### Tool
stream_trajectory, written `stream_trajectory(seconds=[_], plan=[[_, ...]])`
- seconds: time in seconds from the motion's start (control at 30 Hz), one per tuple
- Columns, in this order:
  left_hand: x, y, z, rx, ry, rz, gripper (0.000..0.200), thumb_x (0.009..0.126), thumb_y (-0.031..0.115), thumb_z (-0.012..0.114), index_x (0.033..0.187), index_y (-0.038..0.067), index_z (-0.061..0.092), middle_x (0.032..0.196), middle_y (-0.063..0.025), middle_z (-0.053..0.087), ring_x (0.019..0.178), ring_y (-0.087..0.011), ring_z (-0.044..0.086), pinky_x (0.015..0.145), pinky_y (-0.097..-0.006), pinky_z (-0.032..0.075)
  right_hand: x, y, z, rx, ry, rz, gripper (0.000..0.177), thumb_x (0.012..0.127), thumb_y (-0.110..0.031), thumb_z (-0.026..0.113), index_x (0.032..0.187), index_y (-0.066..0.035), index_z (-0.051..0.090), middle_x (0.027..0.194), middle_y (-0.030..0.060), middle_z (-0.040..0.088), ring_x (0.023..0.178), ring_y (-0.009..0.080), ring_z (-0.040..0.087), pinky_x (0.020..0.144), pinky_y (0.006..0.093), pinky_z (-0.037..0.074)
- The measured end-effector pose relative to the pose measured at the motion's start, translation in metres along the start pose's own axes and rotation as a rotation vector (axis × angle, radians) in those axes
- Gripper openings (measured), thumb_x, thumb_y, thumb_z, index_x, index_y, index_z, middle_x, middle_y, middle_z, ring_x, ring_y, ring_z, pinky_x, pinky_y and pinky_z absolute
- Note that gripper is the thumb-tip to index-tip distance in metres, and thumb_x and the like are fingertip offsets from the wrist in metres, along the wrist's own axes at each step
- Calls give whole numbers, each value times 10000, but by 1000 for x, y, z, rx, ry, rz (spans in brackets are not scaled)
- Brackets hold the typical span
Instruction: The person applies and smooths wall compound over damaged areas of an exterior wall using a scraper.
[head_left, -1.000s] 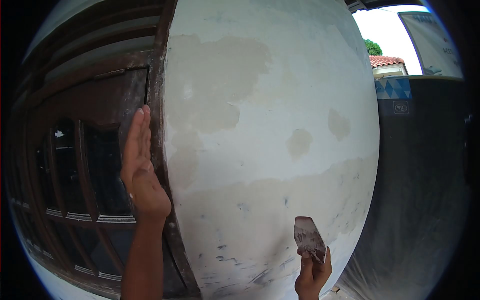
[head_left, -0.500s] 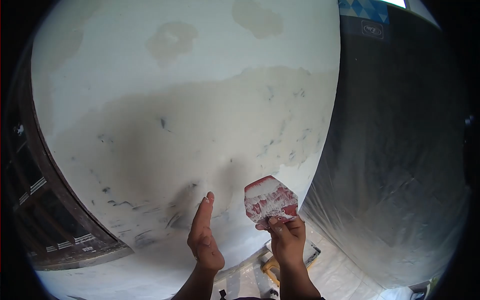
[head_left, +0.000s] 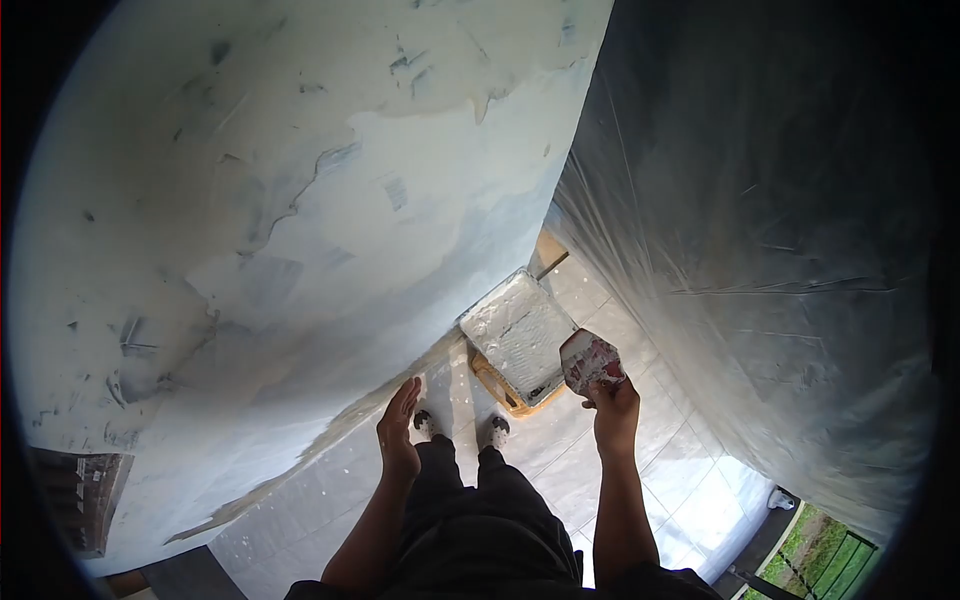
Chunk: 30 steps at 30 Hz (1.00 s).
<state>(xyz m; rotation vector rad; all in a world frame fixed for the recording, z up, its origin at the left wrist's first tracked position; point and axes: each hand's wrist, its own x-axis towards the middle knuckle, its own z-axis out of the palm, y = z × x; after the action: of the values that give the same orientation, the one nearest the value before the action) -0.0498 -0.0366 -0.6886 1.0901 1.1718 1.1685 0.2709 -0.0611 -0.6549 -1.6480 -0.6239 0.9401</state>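
Note:
My right hand (head_left: 615,405) grips a red scraper (head_left: 590,360) smeared with whitish paste, its fingers wrapped round the lower edge. The scraper is beside the right corner of a tray (head_left: 518,330) that holds pale, textured paste. Beneath the tray shows a yellow-orange support (head_left: 490,385). My left hand (head_left: 398,430) is raised near the lower part of the patchy wall (head_left: 330,250), fingers stretched out and nothing in it.
Dark plastic sheeting (head_left: 740,250) hangs along the right. A brown framed window (head_left: 85,495) is at the lower left. My feet (head_left: 495,430) stand on the tiled floor (head_left: 560,460) below the tray. Grass shows at the lower right.
The view has tilted down, bringing the tray, floor and my feet into sight. My right hand with the scraper now appears farther right and higher; my left hand remains open.

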Motion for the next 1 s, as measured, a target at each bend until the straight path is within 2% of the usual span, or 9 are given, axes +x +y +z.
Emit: stream_trajectory(seconds=[0.23, 0.4, 0.53, 0.6, 0.67, 0.73, 0.87, 0.93, 1.0], plan=[[27, -145, 31, -2, -12, -302, 675, 1043, 435, 374, 1503, -57, 425, 1516, -231, 500, 1444, -327, 452, 1226, -456, 285, 64, 115, 8, -200, -26, 98, 174, 929, -61, 655, 1055, 59, 641, 861, 92, 693, 724, 152, 650, 673, 309, 541], [69, -211, 49, -21, 58, -402, 623, 1037, 357, 365, 1490, -64, 439, 1498, -229, 517, 1438, -325, 456, 1222, -446, 296, 116, 167, 64, -420, -75, 20, 180, 925, -70, 654, 1079, 19, 628, 826, 149, 669, 745, 249, 662, 722, 383, 528], [98, -274, 54, -8, 129, -508, 597, 1020, 299, 370, 1480, -73, 454, 1498, -234, 520, 1431, -326, 461, 1214, -433, 298, 154, 224, 97, -445, -142, 10, 207, 928, -100, 664, 1105, 5, 640, 866, 126, 692, 746, 210, 660, 706, 359, 522], [121, -305, 52, 33, 175, -525, 605, 1022, 334, 386, 1491, -42, 461, 1509, -225, 515, 1428, -320, 463, 1203, -423, 295, 182, 255, 123, -528, -227, -16, 231, 941, -131, 634, 1131, 0, 647, 928, 192, 719, 836, 330, 709, 759, 412, 537], [132, -335, 48, -31, 229, -598, 606, 1021, 349, 396, 1491, -27, 468, 1507, -210, 523, 1426, -308, 466, 1204, -415, 294, 190, 263, 141, -568, -269, -10, 240, 943, -135, 618, 1138, 0, 649, 955, 216, 718, 880, 375, 705, 784, 436, 536], [142, -350, 48, -95, 281, -669, 607, 1019, 363, 406, 1491, -12, 475, 1505, -194, 530, 1424, -296, 469, 1204, -408, 293, 197, 272, 157, -576, -317, -23, 237, 940, -126, 595, 1135, -2, 645, 962, 244, 710, 913, 441, 690, 807, 479, 531], [161, -362, 51, -228, 357, -770, 646, 1038, 444, 308, 1478, 2, 478, 1486, -175, 541, 1406, -285, 475, 1220, -426, 276, 213, 283, 177, -572, -377, -51, 230, 941, -119, 580, 1123, 9, 638, 962, 246, 697, 924, 439, 682, 817, 488, 522], [166, -359, 54, -230, 345, -771, 648, 1037, 447, 295, 1468, 2, 486, 1477, -167, 550, 1393, -276, 484, 1218, -423, 279, 213, 287, 181, -596, -373, -252, 198, 951, -100, 582, 1111, -1, 648, 1008, 226, 689, 965, 426, 656, 853, 484, 511], [168, -355, 56, -309, 339, -801, 650, 1032, 437, 290, 1455, -14, 490, 1472, -172, 553, 1392, -286, 485, 1215, -432, 282, 213, 281, 176, -633, -422, -324, 188, 955, -90, 585, 1111, -12, 658, 1035, 210, 686, 977, 416, 642, 871, 479, 505]])
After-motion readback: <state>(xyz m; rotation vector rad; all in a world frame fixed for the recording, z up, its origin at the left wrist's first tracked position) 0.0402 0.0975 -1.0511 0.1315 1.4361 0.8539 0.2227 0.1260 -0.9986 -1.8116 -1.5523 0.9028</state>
